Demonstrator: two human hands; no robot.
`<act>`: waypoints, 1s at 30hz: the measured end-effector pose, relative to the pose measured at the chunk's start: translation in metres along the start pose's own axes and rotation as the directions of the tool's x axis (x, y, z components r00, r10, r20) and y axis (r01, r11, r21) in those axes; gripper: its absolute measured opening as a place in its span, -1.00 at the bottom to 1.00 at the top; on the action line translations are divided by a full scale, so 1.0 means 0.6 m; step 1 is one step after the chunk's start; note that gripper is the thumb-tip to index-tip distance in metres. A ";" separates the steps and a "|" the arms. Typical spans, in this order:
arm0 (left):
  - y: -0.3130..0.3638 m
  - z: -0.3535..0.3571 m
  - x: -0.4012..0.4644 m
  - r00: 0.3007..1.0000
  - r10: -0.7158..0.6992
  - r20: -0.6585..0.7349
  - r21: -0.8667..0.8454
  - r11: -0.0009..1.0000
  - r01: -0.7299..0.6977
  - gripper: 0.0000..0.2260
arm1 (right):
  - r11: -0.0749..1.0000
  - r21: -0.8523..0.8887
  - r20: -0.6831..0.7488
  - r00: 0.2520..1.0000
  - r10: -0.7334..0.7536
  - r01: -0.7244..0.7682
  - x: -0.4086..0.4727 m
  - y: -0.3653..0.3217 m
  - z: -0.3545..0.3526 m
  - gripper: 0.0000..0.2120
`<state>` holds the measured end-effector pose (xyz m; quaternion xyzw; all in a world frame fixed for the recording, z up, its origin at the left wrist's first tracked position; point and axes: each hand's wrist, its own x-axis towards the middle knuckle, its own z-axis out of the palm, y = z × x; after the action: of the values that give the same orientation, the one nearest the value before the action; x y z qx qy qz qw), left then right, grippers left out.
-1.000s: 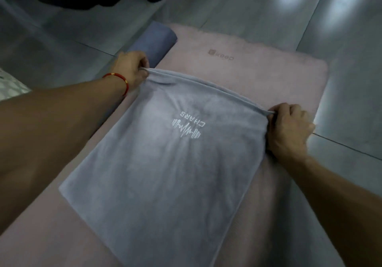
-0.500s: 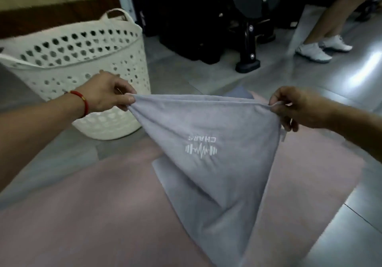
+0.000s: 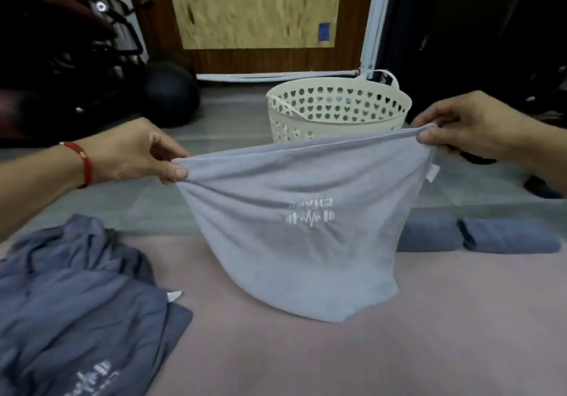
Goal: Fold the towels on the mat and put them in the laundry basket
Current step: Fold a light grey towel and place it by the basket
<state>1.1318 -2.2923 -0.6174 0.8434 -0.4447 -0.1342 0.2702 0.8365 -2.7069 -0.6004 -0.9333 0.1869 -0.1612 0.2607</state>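
Left hand and right hand each pinch a top corner of the grey towel — it hangs over the pink mat; laundry basket at 12 o'clock behind.

A towel hangs at the centre of the frame, its upper corners pinched by the left hand at mid-left and the right hand at mid-right — its lower edge reaches the mat that fills the bottom of the frame. Behind the towel, above centre, the laundry basket stands on the floor. A crumpled towel lies on the mat at lower left. Two rolled towels lie side by side at mid-right, at the mat's far edge — partly behind the held towel. A ball sits on the floor at upper left.
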 end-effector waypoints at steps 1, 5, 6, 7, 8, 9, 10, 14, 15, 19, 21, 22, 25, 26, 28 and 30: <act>-0.006 -0.008 -0.012 0.999 -0.014 -0.035 0.024 1.000 0.015 -0.81 | 0.999 -0.039 -0.033 0.999 -0.034 0.033 0.010 -0.010 0.012 -0.89; -0.012 -0.029 -0.039 0.962 -0.040 -0.269 -0.030 0.999 0.033 -0.93 | 0.994 -0.061 -0.220 0.970 -0.104 0.093 0.039 -0.039 0.041 -0.92; -0.010 -0.032 -0.041 0.947 -0.052 -0.316 -0.080 0.996 0.028 -0.93 | 0.995 -0.042 -0.271 0.957 -0.103 0.095 0.044 -0.043 0.044 -0.92; -0.009 -0.036 -0.042 0.933 -0.065 -0.355 -0.136 0.991 0.017 -0.93 | 0.995 -0.025 -0.315 0.944 -0.101 0.098 0.047 -0.048 0.046 -0.90; -0.007 -0.040 -0.043 0.920 -0.075 -0.385 -0.193 0.981 -0.001 -0.93 | 0.995 -0.011 -0.353 0.931 -0.095 0.098 0.050 -0.051 0.047 -0.88; -0.005 -0.043 -0.044 0.908 -0.081 -0.410 -0.248 0.968 -0.026 -0.92 | 0.995 0.006 -0.380 0.921 -0.087 0.096 0.051 -0.055 0.048 -0.86; -0.004 -0.046 -0.044 0.898 -0.084 -0.431 -0.294 0.954 -0.052 -0.89 | 0.996 0.021 -0.395 0.916 -0.075 0.091 0.052 -0.054 0.049 -0.85; -0.002 -0.029 -0.035 0.863 -0.123 -0.490 -0.389 0.917 -0.091 -0.84 | 0.993 0.097 -0.380 0.925 -0.023 0.064 0.049 -0.039 0.059 -0.86; -0.002 -0.017 -0.030 0.855 -0.140 -0.499 -0.408 0.908 -0.090 -0.84 | 0.984 0.169 -0.357 0.934 0.003 0.061 0.049 -0.032 0.065 -0.87; -0.010 0.034 -0.005 0.811 -0.207 -0.547 -0.450 0.890 -0.077 -0.84 | 0.908 0.417 -0.249 0.965 0.077 0.035 0.048 0.001 0.102 -0.94; -0.020 0.065 0.003 0.791 -0.250 -0.558 -0.477 0.877 -0.060 -0.87 | 0.875 0.485 -0.206 0.973 0.107 0.007 0.040 0.018 0.128 -0.98; -0.030 0.086 0.003 0.789 -0.274 -0.550 -0.487 0.873 -0.037 -0.88 | 0.869 0.495 -0.176 0.977 0.118 -0.016 0.034 0.028 0.144 -0.98; -0.074 0.174 -0.020 0.788 -0.380 -0.484 -0.492 0.863 0.113 -0.91 | 0.849 0.508 -0.038 0.980 0.193 -0.147 -0.005 0.058 0.202 -0.97; -0.090 0.210 -0.036 0.782 -0.425 -0.456 -0.479 0.858 0.187 -0.92 | 0.833 0.515 0.012 0.973 0.229 -0.202 -0.023 0.074 0.225 -0.94; -0.121 0.283 -0.082 0.780 -0.510 -0.362 -0.434 0.833 0.343 -0.92 | 0.796 0.519 0.109 0.947 0.301 -0.312 -0.067 0.107 0.273 -0.85; -0.145 0.355 -0.140 0.781 -0.584 -0.219 -0.478 0.762 0.436 -0.91 | 0.795 0.446 0.181 0.911 0.371 -0.412 -0.115 0.154 0.332 -0.79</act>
<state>1.0433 -2.2549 -0.8426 0.8688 -0.0997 -0.1376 0.4651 0.8309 -2.6656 -0.8265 -0.7875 0.3195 -0.1052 0.5164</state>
